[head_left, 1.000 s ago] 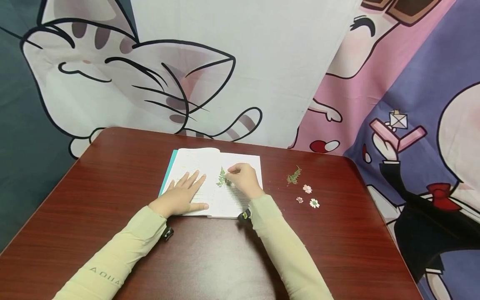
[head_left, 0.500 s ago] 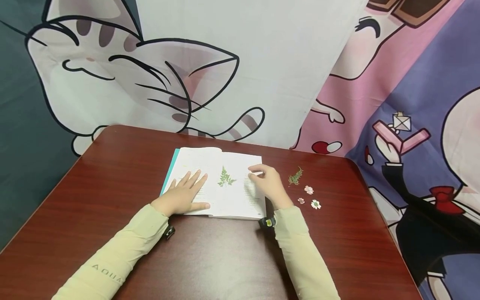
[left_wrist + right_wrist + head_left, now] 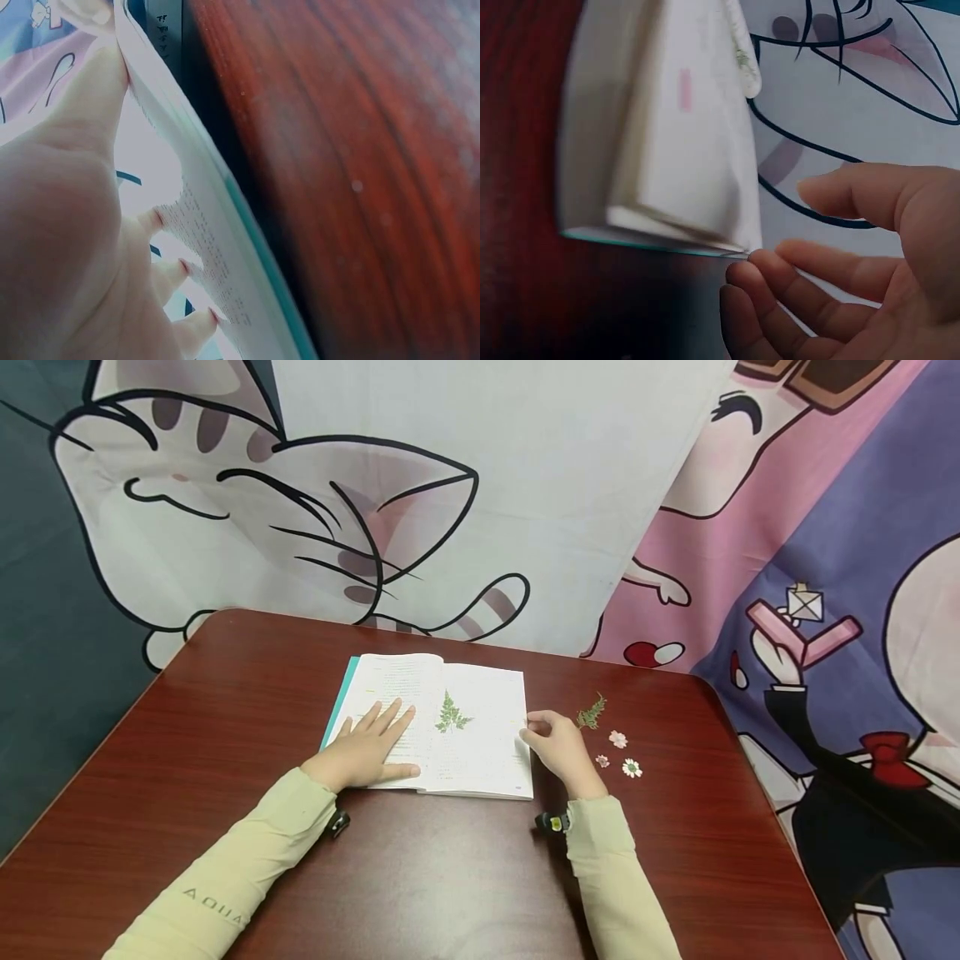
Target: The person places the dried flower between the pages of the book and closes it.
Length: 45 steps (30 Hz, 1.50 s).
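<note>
An open book [image 3: 480,760] with a teal cover edge lies on the table. On its right page rests a pressed green fern leaf [image 3: 452,716]. My left hand [image 3: 360,752] lies flat on the left page, fingers spread; in the left wrist view the left hand [image 3: 75,217] touches the page with its fingertips. My right hand [image 3: 562,747] is at the right edge of the book. In the right wrist view the right hand [image 3: 847,270] has its thumb apart from the fingers, and fingertips meet the page edge; nothing is between thumb and fingers.
Right of the right hand lie another pressed green sprig [image 3: 592,712], a pink flower [image 3: 617,739], a smaller pink flower [image 3: 602,761] and a white daisy-like flower [image 3: 632,768]. The brown table [image 3: 247,693] ends at a cartoon-printed cloth [image 3: 570,485].
My right hand has moved away from the fern leaf, rightward to the book's right edge. The fern leaf now lies free on the page. My left hand has stayed in place.
</note>
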Available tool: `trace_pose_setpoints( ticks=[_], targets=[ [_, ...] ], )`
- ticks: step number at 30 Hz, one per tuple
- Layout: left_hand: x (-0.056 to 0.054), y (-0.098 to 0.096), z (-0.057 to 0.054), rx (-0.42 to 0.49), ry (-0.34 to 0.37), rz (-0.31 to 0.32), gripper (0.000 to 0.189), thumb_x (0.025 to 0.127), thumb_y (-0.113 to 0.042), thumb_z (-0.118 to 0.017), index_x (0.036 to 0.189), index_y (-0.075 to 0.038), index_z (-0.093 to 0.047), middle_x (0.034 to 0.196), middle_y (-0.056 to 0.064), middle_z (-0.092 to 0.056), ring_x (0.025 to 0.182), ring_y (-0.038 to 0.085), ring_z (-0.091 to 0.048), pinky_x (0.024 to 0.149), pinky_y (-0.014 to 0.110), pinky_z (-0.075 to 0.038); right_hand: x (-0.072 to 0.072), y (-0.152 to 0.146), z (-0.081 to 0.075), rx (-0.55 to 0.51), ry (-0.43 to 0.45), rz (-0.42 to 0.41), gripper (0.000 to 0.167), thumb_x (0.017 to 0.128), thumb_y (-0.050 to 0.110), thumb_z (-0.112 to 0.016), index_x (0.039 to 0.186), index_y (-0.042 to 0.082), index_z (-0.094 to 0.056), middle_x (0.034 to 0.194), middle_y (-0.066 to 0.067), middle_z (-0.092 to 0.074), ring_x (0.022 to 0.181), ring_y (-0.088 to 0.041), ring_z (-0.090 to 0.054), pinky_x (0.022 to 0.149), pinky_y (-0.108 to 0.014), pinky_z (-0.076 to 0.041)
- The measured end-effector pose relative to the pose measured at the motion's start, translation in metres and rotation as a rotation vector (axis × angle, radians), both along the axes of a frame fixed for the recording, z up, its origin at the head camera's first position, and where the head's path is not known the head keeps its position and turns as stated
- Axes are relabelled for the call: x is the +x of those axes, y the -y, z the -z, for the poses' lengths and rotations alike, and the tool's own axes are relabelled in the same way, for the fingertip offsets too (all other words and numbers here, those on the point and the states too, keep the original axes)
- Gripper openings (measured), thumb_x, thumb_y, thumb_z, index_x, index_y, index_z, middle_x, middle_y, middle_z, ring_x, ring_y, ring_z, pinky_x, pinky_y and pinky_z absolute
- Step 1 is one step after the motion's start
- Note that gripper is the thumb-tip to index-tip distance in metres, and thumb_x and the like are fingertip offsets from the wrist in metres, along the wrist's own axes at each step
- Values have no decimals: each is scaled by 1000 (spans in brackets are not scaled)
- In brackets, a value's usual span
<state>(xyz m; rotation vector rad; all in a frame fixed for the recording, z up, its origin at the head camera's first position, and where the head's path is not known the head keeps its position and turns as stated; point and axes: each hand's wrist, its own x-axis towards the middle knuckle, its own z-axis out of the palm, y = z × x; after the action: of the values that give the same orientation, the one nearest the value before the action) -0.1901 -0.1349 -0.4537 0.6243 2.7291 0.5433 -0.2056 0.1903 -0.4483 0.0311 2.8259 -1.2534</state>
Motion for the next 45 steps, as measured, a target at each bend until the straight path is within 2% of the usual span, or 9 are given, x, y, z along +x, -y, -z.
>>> trace_pose_setpoints(
  ticks=[11, 23, 33, 36, 41, 43, 45],
  targets=[
    [0, 0, 0, -10, -5, -3, 96, 94, -60, -62, 163, -10, -18, 169, 19, -11, 152, 48, -7, 113, 75, -9, 4, 6, 6, 33, 67, 7, 49, 91, 16, -70, 133, -7, -61, 118, -22, -68, 111, -34, -62, 98, -50, -49],
    [-1, 0, 2, -3, -17, 0, 96, 93, -62, -62, 163, -11, -19, 168, 18, -12, 152, 48, -8, 112, 76, -9, 8, 9, 3, 18, 23, 10, 46, 90, 16, -69, 130, -7, -64, 116, -23, -69, 112, -35, -64, 99, -50, -49],
    [-1, 1, 1, -8, -5, -5, 96, 94, -62, -62, 163, -11, -19, 169, 18, -11, 152, 48, -7, 113, 75, -9, 11, 13, 2, 50, 13, -13, 47, 91, 16, -68, 131, -9, -62, 124, -27, -64, 123, -39, -58, 107, -52, -43],
    [-1, 1, 0, -6, -6, -5, 96, 94, -61, -61, 163, -11, -19, 169, 18, -11, 152, 47, -7, 113, 75, -9, 11, 12, 2, 53, 1, -30, 47, 90, 15, -70, 131, -8, -63, 122, -26, -64, 118, -39, -59, 104, -51, -45],
    [0, 1, 1, -4, -4, -5, 96, 94, -61, -61, 164, -11, -18, 169, 18, -10, 153, 47, -6, 113, 75, -9, 16, 7, 2, 72, -31, -93, 41, 88, 11, -75, 125, -3, -67, 117, -24, -62, 99, -35, -67, 87, -46, -56],
    [0, 1, 1, -1, -5, -4, 96, 94, -61, -61, 164, -12, -18, 169, 18, -10, 153, 47, -6, 113, 75, -9, 19, 4, 2, 96, -63, -129, 39, 87, 12, -78, 122, -1, -68, 115, -22, -61, 94, -33, -68, 82, -43, -57],
    [0, 1, 2, 4, -7, -3, 96, 94, -61, -61, 164, -12, -18, 169, 18, -10, 153, 47, -6, 113, 75, -8, 23, 2, 1, 122, -113, -189, 37, 86, 12, -80, 119, 0, -70, 114, -20, -60, 92, -30, -65, 82, -41, -55]
  ],
)
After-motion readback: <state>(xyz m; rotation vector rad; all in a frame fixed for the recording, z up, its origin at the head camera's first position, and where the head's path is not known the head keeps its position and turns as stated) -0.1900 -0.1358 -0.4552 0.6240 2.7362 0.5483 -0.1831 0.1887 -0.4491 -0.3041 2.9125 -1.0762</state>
